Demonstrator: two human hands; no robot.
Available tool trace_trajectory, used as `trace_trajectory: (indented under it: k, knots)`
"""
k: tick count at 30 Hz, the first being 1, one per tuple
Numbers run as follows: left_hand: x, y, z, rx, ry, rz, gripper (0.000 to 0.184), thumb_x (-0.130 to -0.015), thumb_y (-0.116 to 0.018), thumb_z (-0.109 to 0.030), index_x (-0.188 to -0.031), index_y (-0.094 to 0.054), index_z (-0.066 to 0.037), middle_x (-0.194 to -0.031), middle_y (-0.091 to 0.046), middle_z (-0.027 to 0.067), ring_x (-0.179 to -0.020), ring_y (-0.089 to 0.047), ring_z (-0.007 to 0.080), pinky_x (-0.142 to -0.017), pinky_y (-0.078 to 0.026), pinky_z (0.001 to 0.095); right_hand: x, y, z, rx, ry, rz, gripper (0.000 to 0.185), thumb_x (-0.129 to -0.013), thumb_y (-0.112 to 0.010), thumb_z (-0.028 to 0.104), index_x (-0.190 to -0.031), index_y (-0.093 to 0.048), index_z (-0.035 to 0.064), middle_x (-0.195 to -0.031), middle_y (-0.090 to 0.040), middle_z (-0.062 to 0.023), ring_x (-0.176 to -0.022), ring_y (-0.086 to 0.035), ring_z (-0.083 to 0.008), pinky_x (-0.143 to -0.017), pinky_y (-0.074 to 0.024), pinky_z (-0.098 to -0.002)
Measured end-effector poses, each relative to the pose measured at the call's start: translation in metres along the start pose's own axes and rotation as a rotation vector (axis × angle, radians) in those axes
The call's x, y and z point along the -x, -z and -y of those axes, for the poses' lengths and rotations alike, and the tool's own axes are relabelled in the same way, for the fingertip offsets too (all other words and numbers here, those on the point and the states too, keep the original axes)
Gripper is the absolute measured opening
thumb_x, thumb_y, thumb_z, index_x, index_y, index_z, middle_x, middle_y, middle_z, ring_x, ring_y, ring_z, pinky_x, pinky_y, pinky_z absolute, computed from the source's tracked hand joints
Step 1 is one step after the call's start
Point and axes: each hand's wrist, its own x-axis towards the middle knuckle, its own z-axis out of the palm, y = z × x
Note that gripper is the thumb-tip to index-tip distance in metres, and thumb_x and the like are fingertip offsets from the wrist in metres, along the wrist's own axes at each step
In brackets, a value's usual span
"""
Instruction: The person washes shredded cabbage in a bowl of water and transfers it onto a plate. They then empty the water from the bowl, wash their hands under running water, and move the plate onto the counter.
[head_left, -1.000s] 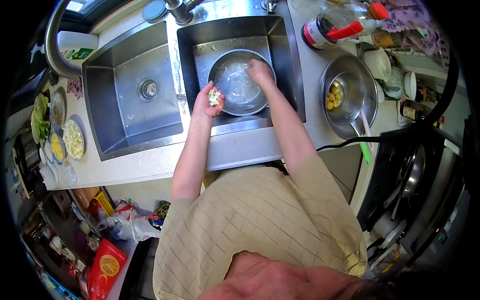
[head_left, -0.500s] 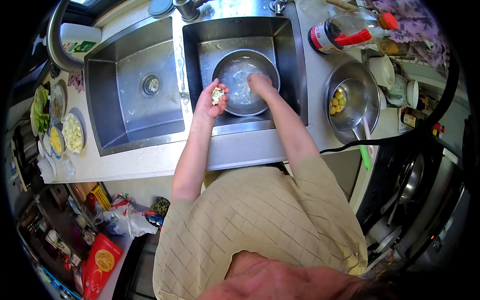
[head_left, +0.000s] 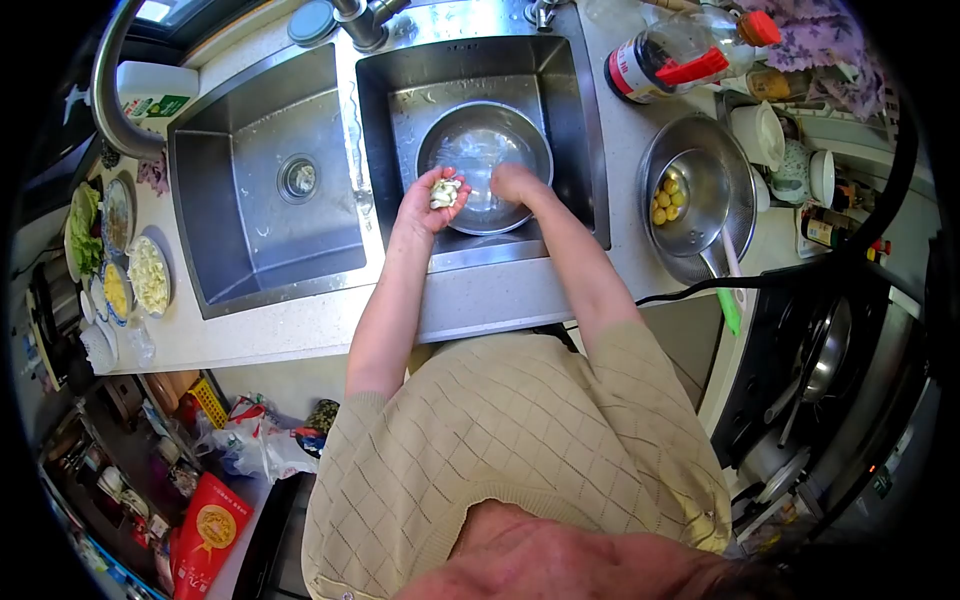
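Beige surface (head_left: 520, 303) ran across the head view, set with two sink basins; the left basin (head_left: 255, 240) held nothing but its drain, and the right basin (head_left: 410, 90) held a round metal bowl (head_left: 485, 112). The left hand (head_left: 437, 203) lay palm up at the bowl's near left rim, its grip loosely cupped around small white pieces (head_left: 446, 192). The right hand (head_left: 516, 184) reached over the bowl's right side with its fingers bent down; whether that grip was closed on something could not be told. Right of the sink, a sieve (head_left: 690, 235) with yellow round pieces (head_left: 666, 203) rested in a larger metal colander (head_left: 725, 140), near a bottle (head_left: 640, 68) with a red cap. Left of the sink stood plates of food, among them one of pale chopped pieces (head_left: 148, 276).
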Motion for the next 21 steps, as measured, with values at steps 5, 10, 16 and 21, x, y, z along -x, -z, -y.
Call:
trace_trajectory:
  k: [5,10,16,21]
  knots:
    - [-0.015,0.007,0.001,-0.012,0.025,-0.011,0.020,-0.083,-0.044,-0.022,-0.084,-0.053,-0.004,-0.082,-0.056,0.0129,-0.073,-0.057,0.0285,-0.062,-0.052,0.0363,0.023,0.029,0.033,-0.311,0.237,-0.367,0.017,-0.072,-0.050,0.012,-0.083,-0.062,0.0072,-0.087,-0.059,-0.0145,-0.081,-0.057,-0.0290,-0.072,-0.0442,-0.0352]
    - [-0.021,-0.004,0.004,-0.011,0.000,0.003,0.022,-0.084,-0.042,-0.025,-0.082,-0.053,-0.006,-0.081,-0.057,0.0109,-0.072,-0.057,0.0253,-0.061,-0.052,0.0364,0.066,0.032,0.079,-0.486,0.586,-0.529,0.015,-0.073,-0.053,0.014,-0.082,-0.061,0.0047,-0.075,-0.059,-0.0117,-0.071,-0.058,-0.0258,-0.065,-0.0449,-0.0321]
    - [-0.012,-0.012,0.003,0.036,0.005,0.032,0.024,-0.083,-0.047,-0.027,-0.074,-0.052,-0.006,-0.072,-0.056,0.0103,-0.067,-0.057,0.0252,-0.054,-0.052,0.0311,0.043,0.040,0.046,-0.594,0.305,-0.709,0.016,-0.071,-0.051,0.014,-0.080,-0.061,0.0050,-0.081,-0.059,-0.0134,-0.077,-0.057,-0.0283,-0.068,-0.0448,-0.0354]
    - [-0.009,-0.016,-0.002,-0.015,0.045,0.048,0.028,-0.078,-0.055,-0.032,-0.065,-0.049,-0.009,-0.061,-0.052,0.0064,-0.053,-0.051,0.0189,-0.039,-0.044,0.0228,0.031,0.024,0.027,-0.460,0.222,-0.735,0.019,-0.078,-0.046,0.013,-0.091,-0.058,0.0030,-0.079,-0.061,-0.0129,-0.076,-0.059,-0.0244,-0.067,-0.0455,-0.0324]
